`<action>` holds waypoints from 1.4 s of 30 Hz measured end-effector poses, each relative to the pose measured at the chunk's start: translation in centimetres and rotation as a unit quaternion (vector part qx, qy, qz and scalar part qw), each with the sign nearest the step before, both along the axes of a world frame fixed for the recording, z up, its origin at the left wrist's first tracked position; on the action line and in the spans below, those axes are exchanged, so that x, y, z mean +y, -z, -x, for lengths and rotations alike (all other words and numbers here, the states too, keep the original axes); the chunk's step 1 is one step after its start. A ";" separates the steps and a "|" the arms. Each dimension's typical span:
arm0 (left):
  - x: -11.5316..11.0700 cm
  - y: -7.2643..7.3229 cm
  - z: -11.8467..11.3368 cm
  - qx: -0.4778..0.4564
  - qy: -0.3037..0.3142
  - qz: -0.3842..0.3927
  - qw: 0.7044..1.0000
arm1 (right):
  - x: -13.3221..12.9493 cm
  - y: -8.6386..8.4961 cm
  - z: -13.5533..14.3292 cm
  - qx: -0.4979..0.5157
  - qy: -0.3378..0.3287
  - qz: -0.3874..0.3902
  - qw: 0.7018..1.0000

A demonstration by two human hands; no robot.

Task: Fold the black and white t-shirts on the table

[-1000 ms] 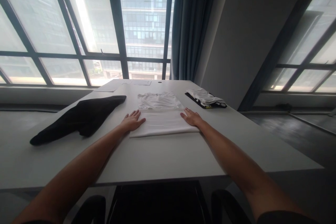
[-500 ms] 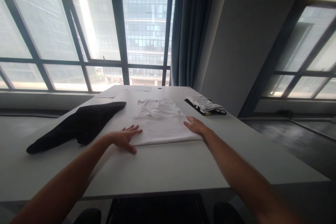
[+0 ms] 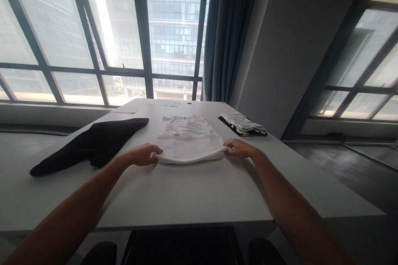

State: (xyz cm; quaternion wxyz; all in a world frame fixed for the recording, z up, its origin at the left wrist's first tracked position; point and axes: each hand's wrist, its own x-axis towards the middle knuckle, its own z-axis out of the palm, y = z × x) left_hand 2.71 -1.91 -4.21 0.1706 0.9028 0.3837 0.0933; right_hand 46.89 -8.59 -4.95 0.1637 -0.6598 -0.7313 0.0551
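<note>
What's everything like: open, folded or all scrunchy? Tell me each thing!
White garment, near edge lifted, far part wrinkled
Left hand, gripping left corner
Right hand, gripping right corner
Black garment, loosely laid out
Right-side white cloth, crumpled
Black patterned cloth, flat underneath
Curtain, gathered
Window pane, ajar

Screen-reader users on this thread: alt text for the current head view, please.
Two bare hands, left and right, grip the near corners of a white garment on a white table. A black garment lies to the left, folded clothes to the right; windows behind.

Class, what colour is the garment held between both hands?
The garment is white, seen best in the head view.
</note>
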 end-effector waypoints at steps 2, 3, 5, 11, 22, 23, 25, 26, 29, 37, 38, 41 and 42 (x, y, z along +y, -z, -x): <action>0.7 0.4 -0.1 -0.027 -0.013 -0.039 0.999 | 0.2 -0.4 0.2 -0.001 -0.015 -0.023 1.000; 1.0 0.6 -0.1 -0.048 -0.019 -0.054 0.997 | 0.3 -0.6 0.3 -0.001 -0.013 -0.033 0.999; 1.5 0.8 -0.3 -0.110 -0.043 -0.077 0.990 | 0.5 -0.8 0.3 0.014 0.019 -0.085 0.996; 0.2 -1.4 -0.3 -0.249 -0.056 -0.031 0.966 | -1.0 -2.9 -0.2 0.090 0.014 -0.113 0.989; 2.4 -9.7 0.8 -0.379 -0.072 0.080 0.919 | 1.4 -11.1 1.8 0.198 -0.002 -0.222 0.955; 3.4 -9.5 0.5 -0.385 -0.101 0.072 0.914 | 2.8 -11.0 2.1 0.181 0.016 -0.237 0.954; 5.1 -8.6 -0.2 -0.387 -0.148 0.073 0.907 | 5.6 -10.5 2.6 0.149 0.043 -0.247 0.956; 5.9 -8.1 -0.5 -0.385 -0.163 0.081 0.905 | 6.8 -10.2 2.8 0.134 0.051 -0.246 0.959; 8.1 -6.2 -1.1 -0.379 -0.194 0.105 0.899 | 9.9 -8.9 3.0 0.100 0.067 -0.225 0.967; 11.2 -1.7 -2.9 -0.201 -0.298 -0.020 0.933 | 13.1 -4.5 4.3 0.029 0.173 -0.046 0.983; 10.9 -1.1 -3.3 -0.173 -0.294 -0.034 0.939 | 12.9 -3.9 4.7 -0.003 0.176 -0.007 0.984; 8.9 0.4 -5.1 -0.045 -0.234 -0.098 0.966 | 11.6 -2.4 6.7 -0.090 0.146 0.048 0.984; 7.9 0.8 -5.9 -0.014 -0.196 -0.116 0.974 | 11.1 -2.0 7.5 -0.105 0.121 0.055 0.986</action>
